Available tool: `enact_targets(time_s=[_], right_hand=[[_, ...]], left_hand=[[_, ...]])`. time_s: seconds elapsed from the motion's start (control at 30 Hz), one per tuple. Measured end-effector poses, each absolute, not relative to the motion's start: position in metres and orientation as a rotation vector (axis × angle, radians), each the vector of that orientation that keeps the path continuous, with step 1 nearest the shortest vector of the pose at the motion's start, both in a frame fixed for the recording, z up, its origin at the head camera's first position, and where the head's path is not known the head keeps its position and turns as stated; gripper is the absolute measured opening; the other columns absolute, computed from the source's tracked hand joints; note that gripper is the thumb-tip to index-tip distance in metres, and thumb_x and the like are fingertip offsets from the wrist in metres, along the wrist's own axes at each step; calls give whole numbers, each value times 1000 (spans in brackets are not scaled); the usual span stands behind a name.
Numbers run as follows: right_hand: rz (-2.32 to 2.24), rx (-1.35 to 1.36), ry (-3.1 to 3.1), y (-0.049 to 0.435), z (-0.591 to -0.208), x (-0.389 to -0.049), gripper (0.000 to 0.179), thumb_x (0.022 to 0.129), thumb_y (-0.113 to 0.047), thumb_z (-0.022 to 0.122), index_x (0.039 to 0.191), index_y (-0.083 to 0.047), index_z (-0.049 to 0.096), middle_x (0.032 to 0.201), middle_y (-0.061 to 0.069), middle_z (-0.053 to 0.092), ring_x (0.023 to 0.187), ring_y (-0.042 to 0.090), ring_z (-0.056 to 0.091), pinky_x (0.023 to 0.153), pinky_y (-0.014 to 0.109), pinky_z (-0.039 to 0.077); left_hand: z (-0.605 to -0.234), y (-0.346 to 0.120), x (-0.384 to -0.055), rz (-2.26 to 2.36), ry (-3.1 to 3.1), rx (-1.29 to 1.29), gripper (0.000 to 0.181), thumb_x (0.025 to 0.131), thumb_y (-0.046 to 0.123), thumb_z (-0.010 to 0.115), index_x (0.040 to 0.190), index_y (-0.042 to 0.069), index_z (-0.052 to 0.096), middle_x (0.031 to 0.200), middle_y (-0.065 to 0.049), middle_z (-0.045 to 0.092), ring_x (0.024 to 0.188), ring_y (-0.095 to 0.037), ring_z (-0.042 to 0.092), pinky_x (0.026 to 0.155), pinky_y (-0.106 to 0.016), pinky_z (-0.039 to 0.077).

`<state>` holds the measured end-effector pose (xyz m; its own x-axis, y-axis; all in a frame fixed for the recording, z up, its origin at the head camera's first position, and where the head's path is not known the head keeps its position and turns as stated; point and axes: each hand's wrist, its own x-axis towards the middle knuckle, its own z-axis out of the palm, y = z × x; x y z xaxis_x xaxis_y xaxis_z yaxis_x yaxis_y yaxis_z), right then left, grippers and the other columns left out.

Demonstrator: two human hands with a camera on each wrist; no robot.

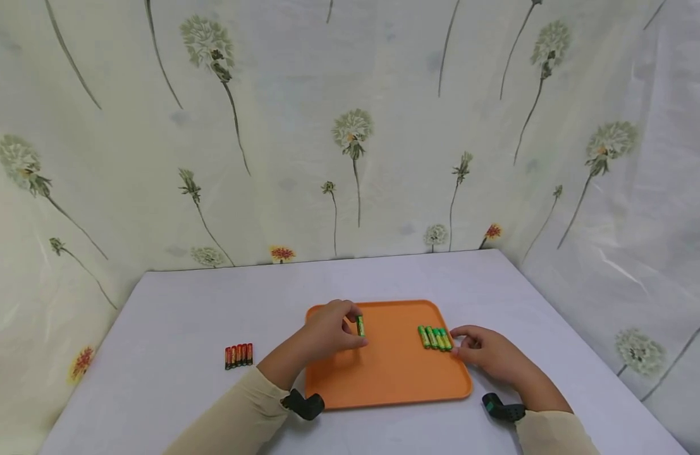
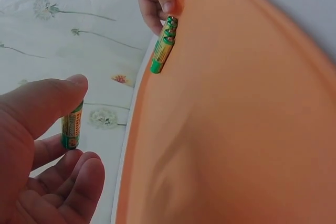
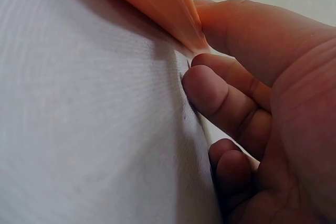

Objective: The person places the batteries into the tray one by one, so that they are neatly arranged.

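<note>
Between thumb and fingertips my left hand pinches a green and yellow battery, held upright above the left part of an orange tray. Several matching green batteries lie side by side in a row near the tray's right rim. Beside that row is my right hand, its fingers loosely bent. In the right wrist view the right thumb touches the tray's outer edge, with the other fingers below it; no battery shows there. On the table left of the tray lies a row of several red and black batteries.
A white-covered table carries everything. Pale curtains printed with dandelions hang behind it and along both sides. Black wrist devices sit on both forearms, close to the tray's front corners.
</note>
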<state>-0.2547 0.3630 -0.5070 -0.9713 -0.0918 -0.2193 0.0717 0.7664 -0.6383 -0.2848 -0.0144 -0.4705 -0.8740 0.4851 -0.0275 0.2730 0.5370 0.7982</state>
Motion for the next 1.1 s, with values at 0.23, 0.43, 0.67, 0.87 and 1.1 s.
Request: enact_targets(time_s=[0.23,0.43,0.67,0.87,1.1], right_hand=[[-1012,-53,2735,360,-508,-256,51,92,-40,80,133,-14,66,91,2,62,80,20,54,67,31,42],[-993,-41,2736,359,-510,-257,51,92,-41,80,134,-15,66,92,2,61,81,20,53,67,32,41],[-974,-17,2739,364,-506,-255,52,93,-41,79,135,-14,65,93,2,61,81,20,53,68,32,42],[-1005,-41,2740,365,-505,-255,52,92,-41,80,134,-14,66,92,3,61,81,20,53,67,31,42],[-1001,-36,2748,366,-510,-256,51,92,-41,79,134,-15,66,92,1,61,80,19,53,66,31,41]], left_hand=[[-467,-2,-285,1210,2534,610,50,88,32,88,127,13,64,119,-1,59,94,-16,61,76,-31,54],[-462,8,-288,1199,2531,631,50,88,32,87,129,12,65,122,-4,61,94,-14,61,78,-31,54],[-457,32,-289,1193,2502,676,51,89,33,86,129,11,64,124,-6,60,94,-13,61,78,-29,53],[-460,47,-294,1145,2529,676,54,89,35,86,133,12,64,124,-2,59,95,-12,60,81,-30,53],[-470,58,-303,1084,2565,660,51,89,35,86,129,11,65,118,-1,59,102,-15,56,89,-32,52]])
